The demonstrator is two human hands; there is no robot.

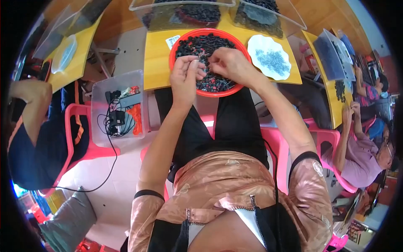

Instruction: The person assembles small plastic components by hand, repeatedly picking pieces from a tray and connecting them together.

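A round red basin stands on the yellow table in front of me, filled with small black parts and some red and pale bits among them. Over its left side is my left hand, palm turned inward, fingers curled towards the thumb. My right hand reaches over the right side, back of the hand up, thumb and fingertips pinched close to the left fingers. Whatever either hand grips is too small or hidden to make out. Right of the basin sits a white scalloped plate of small clear or silvery pieces.
Clear plastic bins of dark parts line the table's far edge. Left of my legs, a clear box holds cables, adapters and an orange item. A thin black cable trails over the floor. Other people sit at yellow tables on both sides.
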